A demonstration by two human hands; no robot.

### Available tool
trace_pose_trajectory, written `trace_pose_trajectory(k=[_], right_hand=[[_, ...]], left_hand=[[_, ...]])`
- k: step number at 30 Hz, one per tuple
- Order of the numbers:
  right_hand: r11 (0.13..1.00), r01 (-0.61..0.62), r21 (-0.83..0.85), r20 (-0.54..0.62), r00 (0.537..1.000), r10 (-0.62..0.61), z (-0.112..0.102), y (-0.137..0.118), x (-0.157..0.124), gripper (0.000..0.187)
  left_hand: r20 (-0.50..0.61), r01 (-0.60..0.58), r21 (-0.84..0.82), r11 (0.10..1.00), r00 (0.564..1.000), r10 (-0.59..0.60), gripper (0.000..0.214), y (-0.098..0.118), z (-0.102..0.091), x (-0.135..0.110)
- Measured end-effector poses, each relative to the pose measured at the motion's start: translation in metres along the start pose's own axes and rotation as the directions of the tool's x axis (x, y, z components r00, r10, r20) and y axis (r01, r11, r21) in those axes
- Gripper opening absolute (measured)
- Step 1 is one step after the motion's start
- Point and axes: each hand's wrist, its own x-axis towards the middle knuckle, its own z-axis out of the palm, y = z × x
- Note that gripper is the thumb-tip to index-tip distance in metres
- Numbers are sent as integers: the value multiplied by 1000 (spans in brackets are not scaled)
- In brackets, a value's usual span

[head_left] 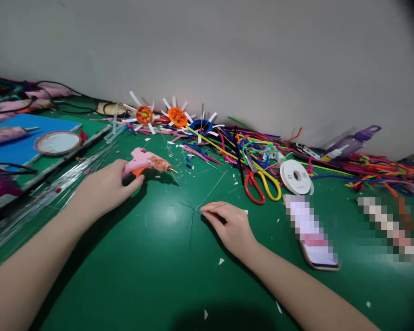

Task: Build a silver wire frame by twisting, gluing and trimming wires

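A green table (141,285) fills most of the frame, with a heap of coloured pipe cleaners (334,166) across its upper right. At centre left, the left hand (105,186) grasps a pink glue gun (145,161) by its handle, nozzle pointing right. A phone (312,234) lies right of centre, below red-and-yellow scissors (256,171). Just below centre, the right hand (229,225) pinches what seem to be thin strands (212,189), near the tabletop.
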Motion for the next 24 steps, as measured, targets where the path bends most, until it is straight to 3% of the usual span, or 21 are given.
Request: trace_pose_trajectory(k=[6, 11, 18, 24], right_hand=[[1000, -5, 6, -4, 1000, 5, 0, 0, 1, 13], [1000, -3, -5, -2, 1000, 3, 0, 0, 0, 13], [1000, 0, -7, -3, 1000, 0, 0, 1, 0, 13], [1000, 11, -12, -6, 1000, -11, 1, 2, 1, 13]], left_hand=[[4, -24, -1, 1000, 1000, 24, 43, 11, 1, -2], [-105, -133, 19, 991, 985, 134, 37, 23, 5, -9], [-267, -319, 148, 936, 898, 348, 34, 28, 19, -10], [-273, -388, 186, 903, 862, 427, 38, 24, 29, -5]])
